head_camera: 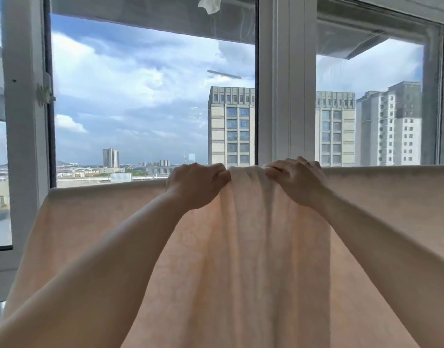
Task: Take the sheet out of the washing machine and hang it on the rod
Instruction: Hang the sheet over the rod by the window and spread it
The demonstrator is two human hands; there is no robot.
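One sheet, pale peach and thin, hangs in front of the person and fills the lower half of the view. Its top edge runs straight across from left to right, as if folded over something, but the rod itself is hidden under the cloth. Light shines through the sheet, and a faint pattern shows on it. In the middle, the cloth is bunched into long soft folds that fall straight down.

Two bare hands reach up to that bunched part. The left hand has its fingers curled tight round the top edge of the sheet. The right hand does the same just beside it, with its fingers curled over the edge too. Only a narrow strip of gathered cloth sits between the two hands. Two bare arms stretch up from the bottom corners.

Behind the sheet stands one big window with white frames. Three glass panes can be counted, one at the far left, one in the middle, and one on the right. One small white rag hangs at the very top. Outside, three tall buildings stand near, a grey-brown one, one like it, and a white one. Far off is one more tower under a blue sky with many clouds
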